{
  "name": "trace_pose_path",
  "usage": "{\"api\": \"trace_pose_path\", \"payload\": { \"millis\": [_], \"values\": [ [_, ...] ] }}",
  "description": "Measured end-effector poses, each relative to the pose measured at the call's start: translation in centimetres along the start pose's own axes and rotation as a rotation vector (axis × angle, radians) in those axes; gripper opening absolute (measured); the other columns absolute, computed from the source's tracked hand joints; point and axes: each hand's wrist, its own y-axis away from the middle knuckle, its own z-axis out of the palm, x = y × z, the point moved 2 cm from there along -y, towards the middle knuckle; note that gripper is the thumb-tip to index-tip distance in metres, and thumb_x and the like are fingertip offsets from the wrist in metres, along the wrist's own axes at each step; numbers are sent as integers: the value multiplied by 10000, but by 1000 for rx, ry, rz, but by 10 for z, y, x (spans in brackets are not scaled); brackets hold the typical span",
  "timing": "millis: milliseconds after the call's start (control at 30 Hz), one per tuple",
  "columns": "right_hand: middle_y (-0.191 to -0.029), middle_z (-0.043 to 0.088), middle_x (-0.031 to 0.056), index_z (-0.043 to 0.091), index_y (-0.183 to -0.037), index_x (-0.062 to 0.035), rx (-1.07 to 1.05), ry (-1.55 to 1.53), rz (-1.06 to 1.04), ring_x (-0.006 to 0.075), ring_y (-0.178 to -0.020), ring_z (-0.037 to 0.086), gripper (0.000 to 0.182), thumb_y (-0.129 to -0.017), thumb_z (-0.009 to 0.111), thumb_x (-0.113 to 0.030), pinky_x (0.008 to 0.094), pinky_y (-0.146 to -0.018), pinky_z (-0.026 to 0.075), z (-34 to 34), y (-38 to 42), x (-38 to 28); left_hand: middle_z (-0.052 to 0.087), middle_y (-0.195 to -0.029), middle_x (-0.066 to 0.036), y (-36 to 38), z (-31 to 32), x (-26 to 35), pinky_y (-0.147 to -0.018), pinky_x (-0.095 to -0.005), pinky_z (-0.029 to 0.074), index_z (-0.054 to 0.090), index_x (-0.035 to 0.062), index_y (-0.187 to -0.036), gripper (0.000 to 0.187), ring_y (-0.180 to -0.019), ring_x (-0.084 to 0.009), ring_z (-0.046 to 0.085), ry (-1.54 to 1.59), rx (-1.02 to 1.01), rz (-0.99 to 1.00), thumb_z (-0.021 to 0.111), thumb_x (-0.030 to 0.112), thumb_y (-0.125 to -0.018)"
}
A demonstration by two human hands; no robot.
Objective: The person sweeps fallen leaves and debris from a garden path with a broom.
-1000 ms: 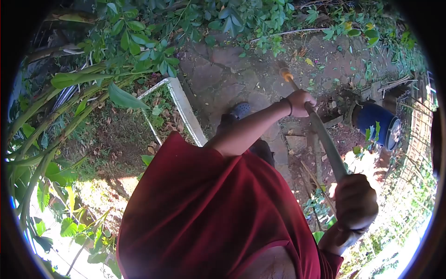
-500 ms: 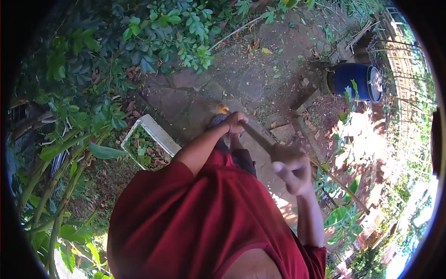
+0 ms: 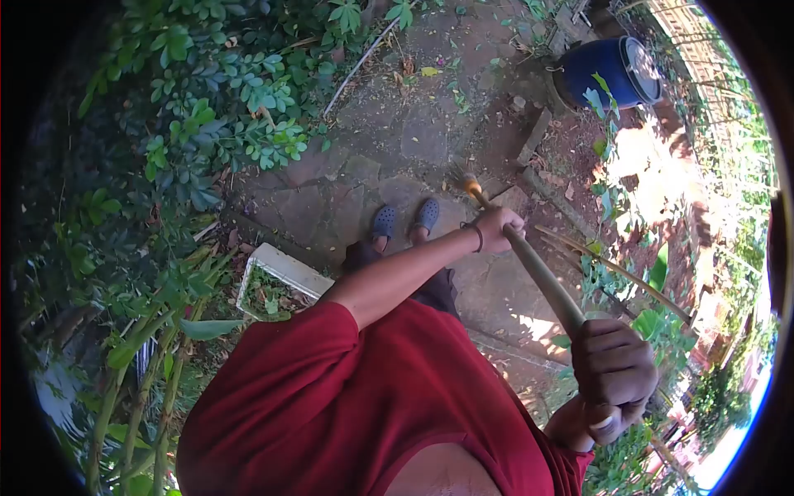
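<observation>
The only view looks from the person's head, steeply down and slightly forward, over the red shirt [image 3: 364, 405], which fills the bottom. It faces past the shoes [image 3: 385, 221] near the middle, along the stone path [image 3: 318, 219] toward the top edge. The right hand [image 3: 614, 372] is close to the lens; the left hand [image 3: 499, 229] is farther, down the stick [image 3: 544, 281]. A wide, round frame with dark corners takes in bushes [image 3: 182, 124] on the left and a blue barrel [image 3: 602, 74] at upper right.
</observation>
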Motion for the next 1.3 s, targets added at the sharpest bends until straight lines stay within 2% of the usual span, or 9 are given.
{"api": "trace_pose_path", "payload": {
  "millis": [233,367,433,533,600,767,900,1100,1300],
  "values": [
    [-474,418,28,437,-521,-91,-114,212,372,207,-418,445,425,-785,762,-161,344,-440,331,31,37,47,530,-580,-106,21,108,-60,-575,-425,429,515,80,-605,378,-587,-331,541,-138,-875,197,708,338,-803],
    [-472,362,20,367,-504,-74,112,216,291,212,-415,394,461,-774,740,-88,350,-465,291,22,73,104,615,-677,-116,-11,23,-146,-628,-455,490,578,107,-673,341,-700,-361,627,-386,-853,267,719,401,-772],
    [-473,355,22,370,-500,-76,221,166,150,212,-419,381,444,-778,715,-60,350,-488,305,5,93,137,687,-786,-71,-67,-50,-147,-734,-449,526,674,163,-761,153,-835,-310,678,-901,-1100,95,741,244,-650],
    [-479,410,25,392,-481,-77,344,81,22,200,-442,438,434,-760,724,-49,354,-509,323,-38,112,162,670,-740,-65,-125,-108,-112,-680,-440,504,635,158,-660,170,-784,-290,671,-1196,-996,-19,698,313,-693],
    [-477,402,21,387,-482,-81,318,85,-46,199,-436,429,433,-756,719,-45,351,-503,315,-68,88,139,614,-644,-92,-157,-108,-84,-664,-433,498,580,104,-610,245,-662,-316,617,-967,-548,220,673,286,-745],
    [-464,436,35,429,-474,-97,148,149,62,215,-421,447,457,-797,744,-168,351,-466,315,-112,52,58,593,-639,-90,-147,22,-51,-634,-403,483,577,89,-624,273,-634,-281,600,-463,-603,63,718,259,-785],
    [-458,449,51,460,-483,-85,176,181,172,242,-420,460,463,-828,737,-222,372,-468,340,-129,52,69,604,-629,-109,-107,85,-72,-609,-415,478,600,104,-617,321,-622,-303,610,-390,-968,-119,702,357,-784],
    [-475,417,38,423,-509,-76,411,23,73,228,-437,430,433,-818,726,-98,370,-496,314,-119,56,144,637,-681,-128,-141,-10,-121,-641,-418,498,636,107,-650,298,-660,-326,623,-612,-1118,-237,704,364,-784],
    [-472,430,36,410,-467,-88,381,113,76,218,-456,456,460,-807,719,-81,362,-510,318,-151,69,137,612,-644,-68,-246,-25,-85,-653,-408,489,581,115,-596,275,-678,-292,620,-844,-716,121,690,296,-772]
  ]
}}
